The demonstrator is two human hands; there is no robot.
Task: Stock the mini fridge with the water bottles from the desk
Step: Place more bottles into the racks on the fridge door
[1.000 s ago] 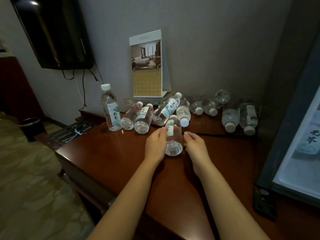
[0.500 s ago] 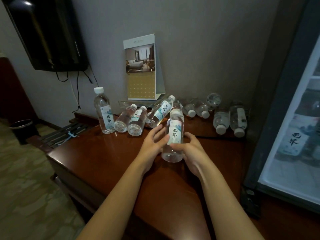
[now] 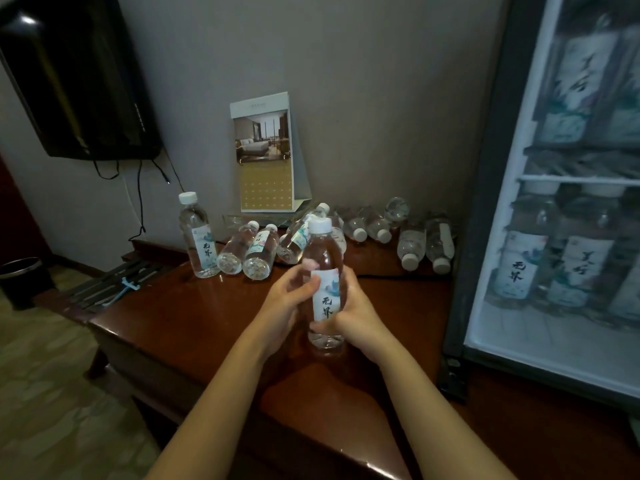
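I read the left hand (image 3: 285, 306) and right hand (image 3: 358, 315) both curled round one water bottle (image 3: 323, 252), held upright at frame centre. I cannot tell whether its base touches the desk (image 3: 194, 327). Above it in frame, spare bottles (image 3: 410, 244) lie on their sides; a standing bottle (image 3: 197, 237) is at their left. The mini fridge (image 3: 483, 202) fills the right edge, stocked with bottles on two shelves.

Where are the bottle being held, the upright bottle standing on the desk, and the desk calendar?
held bottle (image 3: 327, 299), head view, on its label.
upright bottle (image 3: 204, 252), head view, on its label.
desk calendar (image 3: 263, 136), head view, on its room photo.
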